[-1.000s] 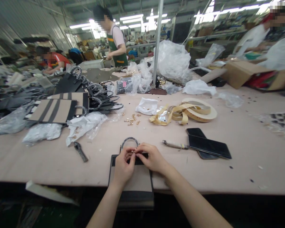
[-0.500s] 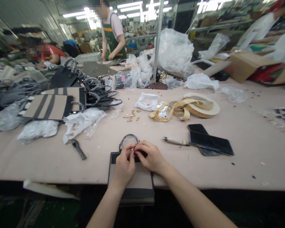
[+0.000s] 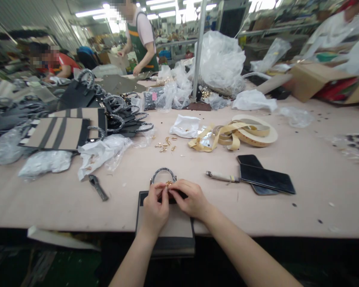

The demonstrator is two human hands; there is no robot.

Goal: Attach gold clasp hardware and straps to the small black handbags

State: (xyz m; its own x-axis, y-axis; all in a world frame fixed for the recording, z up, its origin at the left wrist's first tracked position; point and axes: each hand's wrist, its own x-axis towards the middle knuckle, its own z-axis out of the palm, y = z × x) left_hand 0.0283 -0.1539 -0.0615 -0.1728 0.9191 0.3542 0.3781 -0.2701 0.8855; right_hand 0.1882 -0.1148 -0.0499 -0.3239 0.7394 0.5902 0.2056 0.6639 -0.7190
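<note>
A beige handbag with dark trim (image 3: 176, 227) lies at the table's front edge, its lower end overhanging. Its braided grey handle (image 3: 163, 170) arches away from me. Over the bag's top, my left hand (image 3: 156, 205) and my right hand (image 3: 190, 198) meet with fingertips pinched together. Between them shows a small gold metal fitting (image 3: 169, 183); its exact kind is hard to make out, and fingers cover part of it. Beyond the handle, several loose gold clasps (image 3: 164, 146) are scattered on the table.
Two stacked phones (image 3: 266, 179) and a tool with a wrapped handle (image 3: 223, 177) lie to the right. A dark tool (image 3: 98, 187) is at left. Farther back are a tape roll (image 3: 269, 135), a white pouch (image 3: 185, 126), a bag pile (image 3: 66, 131) and a metal post (image 3: 199, 56). Co-workers stand behind.
My hands stay at the bag's top with slightly shifted fingers, and more of the gold fitting shows between them. Across the table, the aproned co-worker's hands have moved apart.
</note>
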